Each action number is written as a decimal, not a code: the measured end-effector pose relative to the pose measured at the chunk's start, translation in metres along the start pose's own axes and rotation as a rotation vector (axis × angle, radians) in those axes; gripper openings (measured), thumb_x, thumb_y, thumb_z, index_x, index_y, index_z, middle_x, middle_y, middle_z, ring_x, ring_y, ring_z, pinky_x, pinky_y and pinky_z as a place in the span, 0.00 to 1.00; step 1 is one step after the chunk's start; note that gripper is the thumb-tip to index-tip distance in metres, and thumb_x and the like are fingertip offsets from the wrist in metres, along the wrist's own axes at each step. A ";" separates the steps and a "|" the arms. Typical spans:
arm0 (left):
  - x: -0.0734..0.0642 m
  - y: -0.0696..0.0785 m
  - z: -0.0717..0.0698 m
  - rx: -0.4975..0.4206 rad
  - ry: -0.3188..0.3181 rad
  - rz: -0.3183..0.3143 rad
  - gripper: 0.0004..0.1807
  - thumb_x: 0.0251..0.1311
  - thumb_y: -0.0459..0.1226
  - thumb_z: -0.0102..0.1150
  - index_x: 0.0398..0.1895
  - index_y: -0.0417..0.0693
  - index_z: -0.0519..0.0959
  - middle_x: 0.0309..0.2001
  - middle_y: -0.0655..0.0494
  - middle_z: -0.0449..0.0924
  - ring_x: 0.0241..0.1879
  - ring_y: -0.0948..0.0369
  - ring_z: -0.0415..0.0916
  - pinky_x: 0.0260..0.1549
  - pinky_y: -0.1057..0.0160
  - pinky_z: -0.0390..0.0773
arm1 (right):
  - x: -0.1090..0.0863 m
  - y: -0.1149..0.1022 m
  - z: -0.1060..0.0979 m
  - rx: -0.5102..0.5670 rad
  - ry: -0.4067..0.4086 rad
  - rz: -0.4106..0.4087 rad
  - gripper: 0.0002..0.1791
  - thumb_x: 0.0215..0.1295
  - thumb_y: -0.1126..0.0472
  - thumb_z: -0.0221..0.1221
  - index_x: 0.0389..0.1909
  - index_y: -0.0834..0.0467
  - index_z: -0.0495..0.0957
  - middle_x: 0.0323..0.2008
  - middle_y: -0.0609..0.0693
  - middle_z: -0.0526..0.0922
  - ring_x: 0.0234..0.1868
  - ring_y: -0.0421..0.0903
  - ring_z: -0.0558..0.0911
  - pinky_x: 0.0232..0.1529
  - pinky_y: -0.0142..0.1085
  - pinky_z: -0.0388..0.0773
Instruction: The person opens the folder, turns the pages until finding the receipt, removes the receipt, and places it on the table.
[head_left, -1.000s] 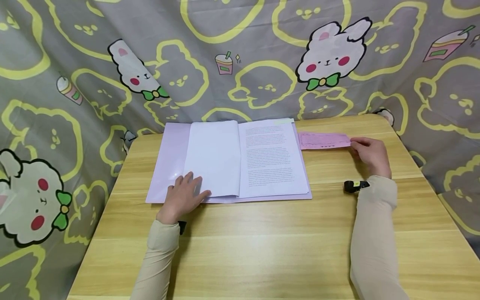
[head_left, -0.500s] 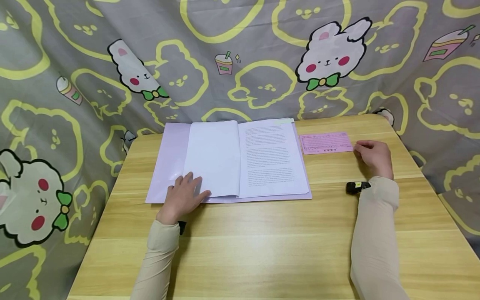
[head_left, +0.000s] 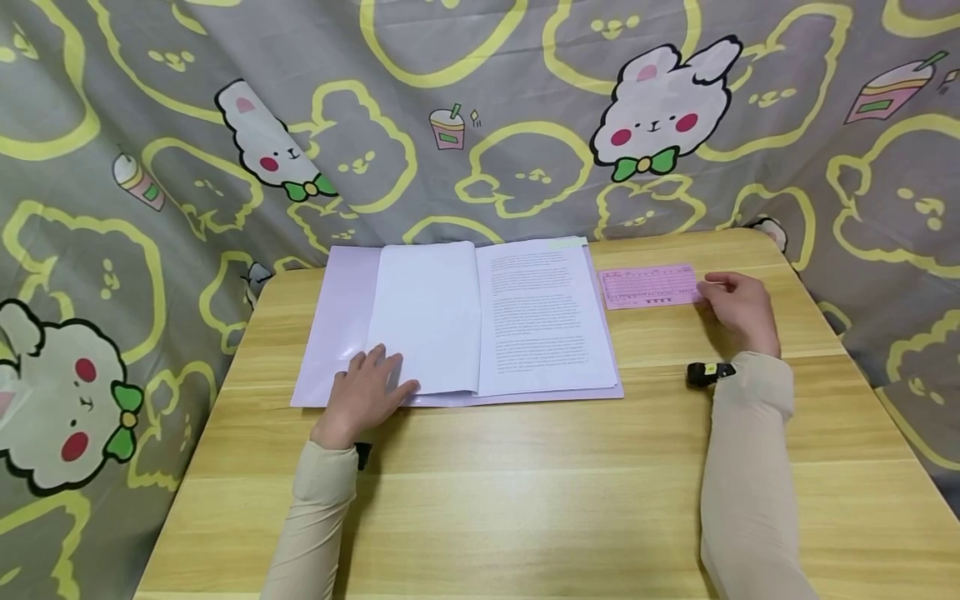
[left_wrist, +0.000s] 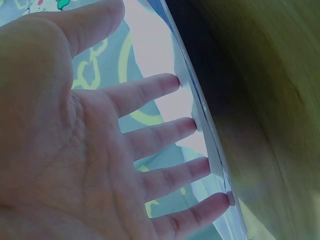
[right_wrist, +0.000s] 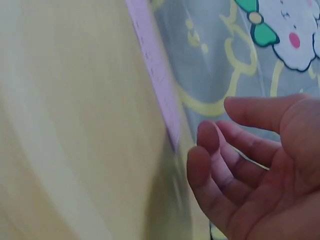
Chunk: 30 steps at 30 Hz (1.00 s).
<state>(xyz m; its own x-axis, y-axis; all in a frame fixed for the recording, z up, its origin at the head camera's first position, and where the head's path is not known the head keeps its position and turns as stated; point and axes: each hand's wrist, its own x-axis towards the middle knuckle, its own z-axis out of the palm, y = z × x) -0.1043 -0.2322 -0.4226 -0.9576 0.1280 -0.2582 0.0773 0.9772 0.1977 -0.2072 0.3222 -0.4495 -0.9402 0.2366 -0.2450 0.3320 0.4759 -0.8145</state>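
A lavender folder (head_left: 341,308) lies spread flat on the table, holding a blank white left page (head_left: 427,312) and a printed right page (head_left: 536,317). My left hand (head_left: 363,392) rests on the lower left of it, fingers spread; the left wrist view has those fingertips (left_wrist: 172,81) against the white sheet near its edge. Right of the folder is a pink printed slip (head_left: 648,286), flat on the wood. My right hand (head_left: 742,308) is at the slip's right end. In the right wrist view its fingers (right_wrist: 199,165) are loosely bent, apart from the pink slip (right_wrist: 157,80), with nothing between them.
The wooden table (head_left: 525,492) meets a grey cartoon-print curtain (head_left: 517,100) at the back and both sides. A pale green tab (head_left: 567,242) shows at the printed page's top right. A black wrist camera (head_left: 705,373) sits at the right cuff.
The slip, earlier tilted up with its right end pinched by my right hand, now lies flat. That hand let go, drew slightly right, then came back left. My left hand has stayed put.
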 end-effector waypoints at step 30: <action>-0.009 -0.026 -0.025 -0.073 0.228 -0.046 0.23 0.78 0.35 0.39 0.70 0.39 0.71 0.70 0.35 0.69 0.69 0.34 0.60 0.61 0.30 0.62 | -0.040 -0.043 0.058 -0.417 -0.412 -0.433 0.29 0.74 0.56 0.60 0.69 0.68 0.69 0.62 0.68 0.77 0.62 0.65 0.76 0.63 0.61 0.71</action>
<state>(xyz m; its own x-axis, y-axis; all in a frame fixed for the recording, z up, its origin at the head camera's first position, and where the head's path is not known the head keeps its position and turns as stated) -0.1045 -0.2627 -0.4018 -0.9981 0.0342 -0.0504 0.0200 0.9653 0.2604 -0.1881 0.2429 -0.4351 -0.9188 -0.3452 -0.1912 -0.1522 0.7570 -0.6355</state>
